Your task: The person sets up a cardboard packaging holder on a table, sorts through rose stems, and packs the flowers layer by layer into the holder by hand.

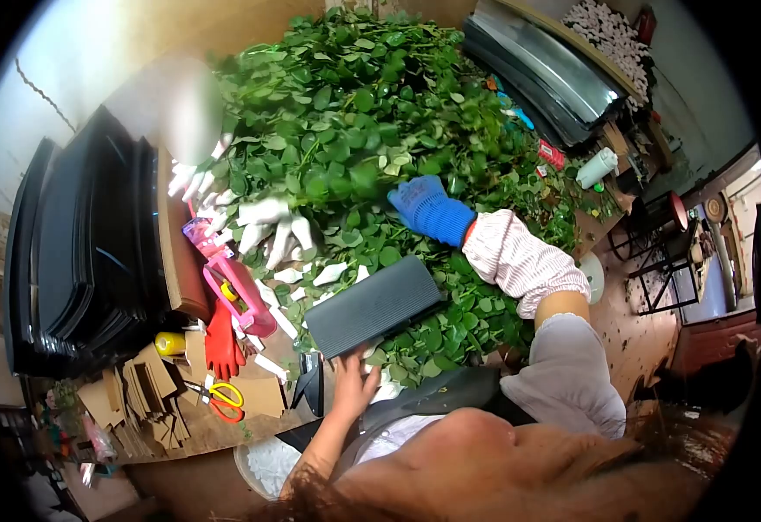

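A large heap of green leafy stems (337, 113) covers the worktable. My right hand (420, 204), in a blue knitted glove under a striped sleeve cover (524, 261), is in among the leaves. Its fingers are bunched, and what they grip, if anything, is hidden; leaves just left of it are blurred. My left hand (354, 387) is bare, its fingers apart at the lower edge of a dark grey ribbed sheet (376, 304). This sheet lies tilted over the near leaves. White finger-shaped pieces, perhaps a glove (278, 230), lie left of the heap.
On the left lie a pink plastic frame (259, 313), a red glove (222, 344), scissors (224, 400) with yellow and orange handles, and cardboard pieces (146, 391). Black sheets (93, 244) stand stacked at far left. A pale green bottle (596, 168) and stools (659, 252) are right.
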{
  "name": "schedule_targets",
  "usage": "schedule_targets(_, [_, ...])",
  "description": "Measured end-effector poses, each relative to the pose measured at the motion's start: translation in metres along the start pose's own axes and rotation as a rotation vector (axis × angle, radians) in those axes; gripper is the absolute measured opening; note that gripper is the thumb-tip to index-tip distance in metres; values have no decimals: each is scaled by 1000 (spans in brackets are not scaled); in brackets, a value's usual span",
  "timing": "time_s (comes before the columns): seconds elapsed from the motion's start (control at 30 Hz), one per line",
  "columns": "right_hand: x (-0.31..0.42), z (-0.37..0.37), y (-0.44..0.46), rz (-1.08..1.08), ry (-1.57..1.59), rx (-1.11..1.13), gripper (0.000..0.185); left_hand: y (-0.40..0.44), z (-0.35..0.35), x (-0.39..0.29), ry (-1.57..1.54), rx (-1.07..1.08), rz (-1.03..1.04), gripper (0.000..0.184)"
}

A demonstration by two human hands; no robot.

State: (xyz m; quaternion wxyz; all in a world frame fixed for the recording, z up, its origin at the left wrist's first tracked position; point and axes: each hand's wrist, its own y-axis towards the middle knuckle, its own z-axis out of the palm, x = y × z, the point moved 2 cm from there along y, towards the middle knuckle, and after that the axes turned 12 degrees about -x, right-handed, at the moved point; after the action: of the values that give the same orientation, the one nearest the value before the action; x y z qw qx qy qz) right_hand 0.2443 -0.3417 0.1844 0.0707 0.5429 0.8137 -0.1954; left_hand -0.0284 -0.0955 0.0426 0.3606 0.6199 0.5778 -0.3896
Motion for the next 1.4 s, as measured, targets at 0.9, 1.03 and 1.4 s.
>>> schedule_targets(0.9, [-83,13,-82,16,-34,-1183,57,2,-2,-4,141,-22,55,59])
schedule_targets(1.03, [-46,81,-63,16,-103,-160,49,3,-3,-7,133,-26,94,58])
schedule_targets(1.4, [23,94,-11,-41,242,-128,23,2,0,7,195,-50,132,54])
